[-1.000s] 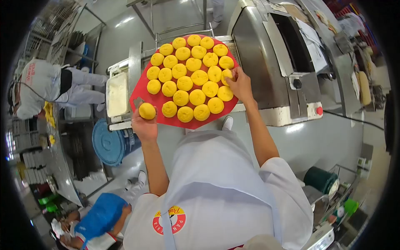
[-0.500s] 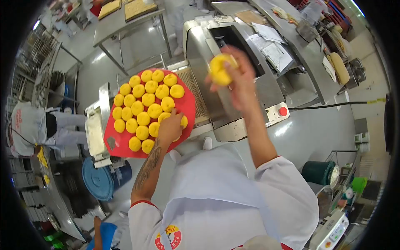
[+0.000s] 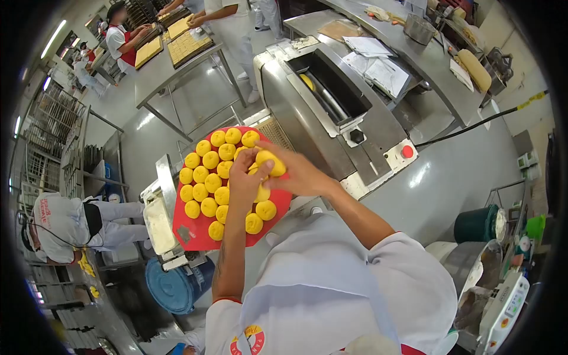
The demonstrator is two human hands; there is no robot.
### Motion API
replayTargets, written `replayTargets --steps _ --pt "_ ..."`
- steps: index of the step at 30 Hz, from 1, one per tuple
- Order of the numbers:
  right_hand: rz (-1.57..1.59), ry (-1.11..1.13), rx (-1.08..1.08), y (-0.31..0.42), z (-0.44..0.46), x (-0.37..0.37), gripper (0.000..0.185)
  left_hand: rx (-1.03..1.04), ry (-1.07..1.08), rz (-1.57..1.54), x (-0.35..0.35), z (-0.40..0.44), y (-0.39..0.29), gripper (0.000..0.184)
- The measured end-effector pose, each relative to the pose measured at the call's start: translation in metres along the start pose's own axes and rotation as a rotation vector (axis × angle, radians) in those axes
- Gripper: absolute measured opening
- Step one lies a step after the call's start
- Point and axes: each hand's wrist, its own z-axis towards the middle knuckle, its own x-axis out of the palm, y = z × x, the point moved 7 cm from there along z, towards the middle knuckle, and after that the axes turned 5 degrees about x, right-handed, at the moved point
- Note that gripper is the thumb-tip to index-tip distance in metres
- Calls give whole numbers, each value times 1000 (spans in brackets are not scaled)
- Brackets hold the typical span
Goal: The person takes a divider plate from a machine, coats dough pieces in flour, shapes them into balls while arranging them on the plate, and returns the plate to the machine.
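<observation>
Dough ball (image 3: 271, 162), one: was gripped between curled left hand (image 3: 244, 173) and right hand (image 3: 299, 170), seemingly for steadiness, over two o'clock of red board (image 3: 199, 229). Yellow dough balls (image 3: 209, 206), many: sat there, mostly in rows, probably for easy picking.

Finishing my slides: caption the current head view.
Bare left hand and right hand meet at a yellow dough piece over a red board of yellow dough rounds.

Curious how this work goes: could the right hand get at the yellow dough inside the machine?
Probably yes. The machine is open above the yellow dough, with nothing visible between, but the right hand is busy at a dough ball.
</observation>
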Motion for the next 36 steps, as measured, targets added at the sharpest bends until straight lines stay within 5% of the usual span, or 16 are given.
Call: replayTargets --steps 3,5,7,9,10,11,13,16,17,19,20,25,26,29,32,36 --pt "-26 -198 127 41 9 -55 50 -157 -87 -301 -8 -2 -27 31" --pt "97 -586 -82 62 15 -120 46 -110 -155 -315 -16 -5 -26 33" --pt "-228 -878 -167 86 11 -174 44 -139 -143 -306 -30 -16 2 33" --pt "-514 -781 48 55 32 -195 45 -143 -124 -275 -32 -26 13 33" --pt "-650 -725 153 37 35 -199 45 -296 -169 -581 -22 -31 23 32" --pt "-808 -720 52 19 24 -194 46 -450 -214 -885 -11 -38 31 32" --pt "-1125 -695 -172 -16 3 -171 49 -387 -167 -648 -10 -37 32 34" --pt "-378 -370 123 7 -31 -86 51 -273 -77 -257 11 -33 20 37" --pt "-65 -193 305 4 -34 -48 50 -283 -63 -478 29 -29 13 39" --pt "-154 -102 266 4 -24 -35 50 -278 -14 -911 55 -22 1 46" --pt "-204 -62 247 4 -18 -34 50 -210 56 -582 50 -23 2 49" --pt "-422 -794 -29 35 60 -178 40 189 347 1046 23 -59 73 68" --pt "-488 -878 -157 30 75 -193 41 188 401 1040 19 -72 92 66" --pt "-995 -606 117 -61 121 -181 39 221 514 997 12 -104 111 56" --pt "-596 -618 73 -51 93 -152 38 323 519 987 7 -100 100 43" --pt "-176 23 45 -40 18 0 47 13 305 766 -17 -105 132 36"
